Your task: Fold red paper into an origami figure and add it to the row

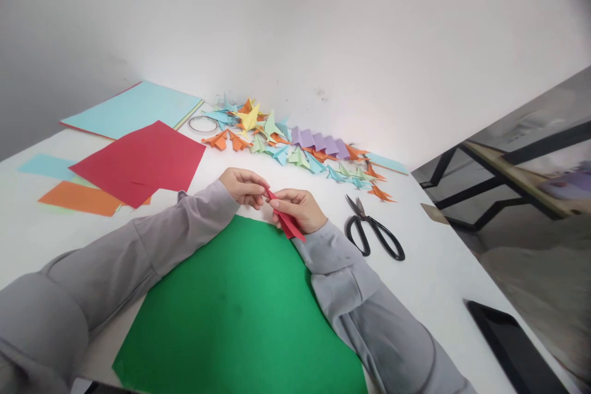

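A small piece of folded red paper (289, 226) is held up between my two hands, above the far edge of a green sheet (235, 314). My right hand (300, 209) is closed around it, thumb on top, and its wider end sticks out towards my wrist. At the narrow upper tip, my left hand (244, 187) pinches the same paper with thumb and forefinger. The left hand's other fingers are curled. Part of the folded paper is hidden behind the right fingers.
Black-handled scissors (369, 228) lie right of my hands, with a black tablet-like device (512, 345) nearer the table's right edge. Several folded paper figures (277, 135) line the wall side. Red paper (143, 163), orange paper (80, 198), blue sheets (138, 108) and a tape roll (203, 124) lie left.
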A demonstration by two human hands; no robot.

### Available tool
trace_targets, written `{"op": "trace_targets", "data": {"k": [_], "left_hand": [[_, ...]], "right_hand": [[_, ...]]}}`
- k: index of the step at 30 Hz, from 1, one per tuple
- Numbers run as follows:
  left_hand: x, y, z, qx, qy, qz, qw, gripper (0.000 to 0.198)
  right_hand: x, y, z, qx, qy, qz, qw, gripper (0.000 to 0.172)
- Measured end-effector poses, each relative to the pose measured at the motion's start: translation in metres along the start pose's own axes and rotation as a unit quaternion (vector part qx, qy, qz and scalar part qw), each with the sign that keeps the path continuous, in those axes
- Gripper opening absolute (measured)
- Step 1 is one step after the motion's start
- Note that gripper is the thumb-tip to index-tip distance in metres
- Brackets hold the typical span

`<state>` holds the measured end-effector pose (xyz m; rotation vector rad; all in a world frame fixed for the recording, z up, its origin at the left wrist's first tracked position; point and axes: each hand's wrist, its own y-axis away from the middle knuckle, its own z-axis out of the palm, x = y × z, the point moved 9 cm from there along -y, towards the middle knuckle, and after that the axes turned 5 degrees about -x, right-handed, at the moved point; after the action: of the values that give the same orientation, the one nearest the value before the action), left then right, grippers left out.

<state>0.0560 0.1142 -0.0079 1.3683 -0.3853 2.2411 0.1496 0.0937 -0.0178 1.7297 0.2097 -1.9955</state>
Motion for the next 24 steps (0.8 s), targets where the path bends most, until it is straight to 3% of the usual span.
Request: {"op": "trace_targets", "data": {"k": [10, 18, 24], "left_hand": [[-0.0024, -0.0025, -0.0009, -0.01, -0.001, -0.015, 1.0, 0.016], [-0.0019, -0.0004, -0.004, 0.023, -0.035, -0.001, 0.999, 0.013], [-0.001, 0.0001, -0.0029, 0.017, -0.038, -0.012, 0.999, 0.012]], "right_hand": [[0.0015, -0.0016, -0.0002, -0.014, -0.001, -0.007, 1.0, 0.032], [0.0005, -0.0005, 0.0011, -0.014, 0.005, -0.005, 1.0, 0.033], [-0.0026, 0.001, 0.0024, -0.007, 0.009, -0.006, 1.0, 0.034]]}}
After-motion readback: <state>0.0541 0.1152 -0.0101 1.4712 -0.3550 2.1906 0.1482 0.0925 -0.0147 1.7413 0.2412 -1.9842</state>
